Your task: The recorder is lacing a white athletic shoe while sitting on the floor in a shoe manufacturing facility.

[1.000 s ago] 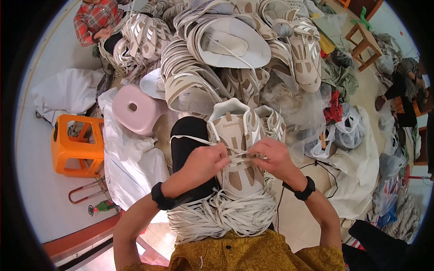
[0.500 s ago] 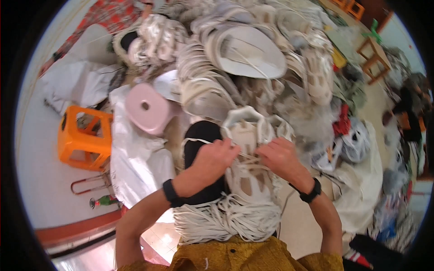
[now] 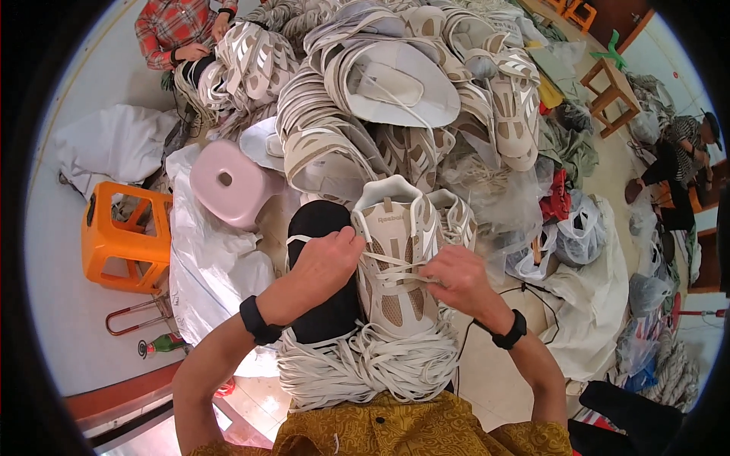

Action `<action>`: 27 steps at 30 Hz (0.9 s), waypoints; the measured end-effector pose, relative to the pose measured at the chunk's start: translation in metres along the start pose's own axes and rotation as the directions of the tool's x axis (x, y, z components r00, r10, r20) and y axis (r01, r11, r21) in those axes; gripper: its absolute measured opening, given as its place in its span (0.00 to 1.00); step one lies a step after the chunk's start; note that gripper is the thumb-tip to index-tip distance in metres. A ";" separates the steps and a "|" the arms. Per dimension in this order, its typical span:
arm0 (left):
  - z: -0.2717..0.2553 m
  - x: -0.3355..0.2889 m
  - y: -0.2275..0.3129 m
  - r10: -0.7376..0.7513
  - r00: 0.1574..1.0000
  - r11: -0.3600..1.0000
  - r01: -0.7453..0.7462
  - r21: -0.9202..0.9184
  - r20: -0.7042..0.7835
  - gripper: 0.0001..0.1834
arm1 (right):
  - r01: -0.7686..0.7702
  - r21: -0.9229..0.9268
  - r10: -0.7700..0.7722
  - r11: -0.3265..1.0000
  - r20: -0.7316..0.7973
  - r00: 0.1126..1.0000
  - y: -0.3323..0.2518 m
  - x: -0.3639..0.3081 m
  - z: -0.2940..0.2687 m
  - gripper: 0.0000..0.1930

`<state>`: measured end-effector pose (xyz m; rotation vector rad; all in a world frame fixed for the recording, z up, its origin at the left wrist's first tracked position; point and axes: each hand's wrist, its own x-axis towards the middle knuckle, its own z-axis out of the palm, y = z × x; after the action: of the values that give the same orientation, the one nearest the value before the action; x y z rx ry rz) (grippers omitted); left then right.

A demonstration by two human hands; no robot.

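In front of me lies a beige and white sneaker upper (image 3: pixel 398 313), its open heel end pointing away. A white shoelace (image 3: pixel 394 275) crosses its eyelet rows in a few passes. My left hand (image 3: pixel 328 264) is closed on the lace at the left eyelet edge, its fingertips hiding the grip. Over the right edge, my right hand (image 3: pixel 458 278) pinches the lace too. A black padded piece (image 3: pixel 310 315) lies under my left forearm, left of the upper. Across my lap spreads a thick bundle of loose white laces (image 3: pixel 369 368).
Beyond the upper rises a large heap of stacked shoe uppers (image 3: pixel 319 114). On the left stand a pink stool (image 3: pixel 228 190) and an orange stool (image 3: pixel 95 243). Plastic bags (image 3: pixel 582 235) lie at right. Another person in a plaid shirt (image 3: pixel 175 30) works at the far left.
My hands have moved apart: the left one leftward, the right one slightly down, with lace stretched between them. The whole view has shifted a little, bringing more of the plaid-shirted person in.
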<state>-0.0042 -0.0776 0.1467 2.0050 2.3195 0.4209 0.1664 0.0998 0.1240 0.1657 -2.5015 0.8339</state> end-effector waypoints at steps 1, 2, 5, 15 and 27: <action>0.002 0.000 0.000 -0.027 1.000 0.999 0.027 -0.030 -0.014 0.10 | 0.003 -0.001 -0.003 1.000 -0.001 1.000 -0.002 -0.002 0.003 0.10; 0.003 0.001 0.000 -0.055 0.998 0.997 0.053 -0.061 -0.022 0.10 | 0.025 -0.121 -0.020 0.992 0.047 0.999 -0.003 -0.004 0.008 0.09; 0.003 0.004 0.001 -0.114 0.993 0.989 0.117 -0.088 0.039 0.09 | 0.111 -0.300 -0.083 0.947 0.106 0.991 -0.004 -0.005 0.015 0.07; -0.039 -0.029 -0.041 -0.077 0.995 0.968 0.091 0.235 -0.071 0.06 | 0.211 -0.362 -0.221 0.908 0.013 0.975 -0.002 -0.002 0.014 0.07; -0.042 -0.065 -0.072 -0.242 0.966 0.949 0.255 0.185 -0.090 0.10 | -0.435 0.181 0.452 0.882 -0.065 0.890 0.020 -0.032 0.005 0.12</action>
<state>-0.0718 -0.1571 0.1612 1.7580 2.7067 0.2576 0.1869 0.1119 0.0945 -0.4082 -2.4007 1.1951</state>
